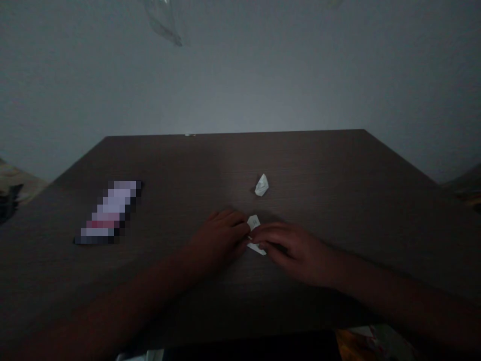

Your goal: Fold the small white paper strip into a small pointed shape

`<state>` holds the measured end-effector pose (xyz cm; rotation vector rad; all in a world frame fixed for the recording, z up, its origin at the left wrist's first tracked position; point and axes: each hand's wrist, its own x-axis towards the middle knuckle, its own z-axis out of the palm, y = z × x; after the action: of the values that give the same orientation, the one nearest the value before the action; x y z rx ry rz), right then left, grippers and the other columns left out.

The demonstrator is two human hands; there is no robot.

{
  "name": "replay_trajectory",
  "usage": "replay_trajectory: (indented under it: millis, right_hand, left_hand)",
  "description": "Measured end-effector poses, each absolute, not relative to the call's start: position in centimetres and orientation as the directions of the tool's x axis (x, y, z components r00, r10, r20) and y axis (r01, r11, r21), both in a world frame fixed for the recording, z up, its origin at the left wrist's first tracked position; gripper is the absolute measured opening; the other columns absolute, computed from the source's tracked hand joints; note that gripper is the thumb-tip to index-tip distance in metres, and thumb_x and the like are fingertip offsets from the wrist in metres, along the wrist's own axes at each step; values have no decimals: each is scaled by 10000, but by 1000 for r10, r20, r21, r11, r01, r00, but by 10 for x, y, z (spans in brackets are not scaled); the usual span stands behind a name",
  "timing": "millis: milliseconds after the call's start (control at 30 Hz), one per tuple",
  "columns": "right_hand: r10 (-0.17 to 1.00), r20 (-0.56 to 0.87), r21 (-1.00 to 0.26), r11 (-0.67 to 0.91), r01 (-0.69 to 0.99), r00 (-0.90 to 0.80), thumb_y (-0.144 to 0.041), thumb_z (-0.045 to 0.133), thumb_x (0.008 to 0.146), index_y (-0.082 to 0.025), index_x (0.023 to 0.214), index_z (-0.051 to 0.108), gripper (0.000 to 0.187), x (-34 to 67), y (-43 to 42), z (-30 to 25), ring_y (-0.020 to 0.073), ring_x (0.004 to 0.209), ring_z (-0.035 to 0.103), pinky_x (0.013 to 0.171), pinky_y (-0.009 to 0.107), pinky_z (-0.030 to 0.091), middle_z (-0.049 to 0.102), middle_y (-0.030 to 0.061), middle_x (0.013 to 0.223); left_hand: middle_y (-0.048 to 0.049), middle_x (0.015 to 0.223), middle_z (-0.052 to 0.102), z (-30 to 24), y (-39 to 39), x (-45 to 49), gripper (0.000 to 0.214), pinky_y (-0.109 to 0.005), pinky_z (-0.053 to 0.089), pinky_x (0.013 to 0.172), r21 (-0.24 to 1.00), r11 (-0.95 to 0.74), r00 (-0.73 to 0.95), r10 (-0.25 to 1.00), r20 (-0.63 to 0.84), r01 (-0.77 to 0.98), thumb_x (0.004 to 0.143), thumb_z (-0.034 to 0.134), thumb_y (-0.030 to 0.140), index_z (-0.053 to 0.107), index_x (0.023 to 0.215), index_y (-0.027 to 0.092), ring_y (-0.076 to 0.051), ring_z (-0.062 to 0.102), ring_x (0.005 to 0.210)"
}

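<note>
A small white piece of paper point(254, 220) with faint print lies on the dark table between my two hands, its middle covered by fingers. My left hand point(227, 231) is closed, with its fingertips at the left edge of the paper. From the other side my right hand point(296, 249) pinches the paper, thumb near the lower flap and fingers across the middle. Just beyond the hands sits a folded white paper piece point(262, 185), touched by neither hand. The room is dim, so the finer creases cannot be made out.
At the left of the brown wooden table point(319, 165) lies a phone point(114, 205) with a pixelated bright screen. A tiny white scrap point(190, 135) rests at the back edge, against the pale wall point(263, 65). A clear plastic bag point(163, 22) hangs above.
</note>
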<state>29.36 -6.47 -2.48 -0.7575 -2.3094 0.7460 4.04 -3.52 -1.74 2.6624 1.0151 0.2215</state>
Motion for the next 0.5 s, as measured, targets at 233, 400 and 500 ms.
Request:
replay_trajectory:
  millis: [233, 400, 500]
  right_hand:
    - [608, 323, -450, 773, 447, -726, -124, 605, 1096, -201, 1286, 783, 272, 304, -43, -27, 279, 1217, 748, 1104, 500, 612, 813, 128, 1272]
    - [592, 245, -342, 794, 503, -768, -189, 739, 1068, -189, 1189, 826, 149, 306, -45, -27, 287, 1116, 715, 1060, 489, 585, 809, 111, 1168]
    - [600, 246, -323, 791, 519, -761, -219, 771, 1065, -207, 1105, 831, 73, 305, -48, -30, 282, 1070, 696, 1020, 473, 575, 800, 88, 1097]
  left_hand:
    - [-79, 1303, 797, -11, -27, 34, 265, -441, 489, 1138, 357, -774, 822, 569, 32, 522, 1061, 603, 52, 802, 1137, 210, -289, 711, 1255]
    - [-78, 1194, 787, -4, -30, 33, 251, -449, 514, 1103, 275, -747, 773, 635, 21, 606, 1018, 671, 86, 835, 1152, 221, -319, 722, 1188]
    - [-92, 1253, 777, -4, -30, 31, 222, -456, 524, 1143, 345, -743, 787, 616, 18, 573, 992, 781, 183, 827, 1207, 211, -323, 723, 1221]
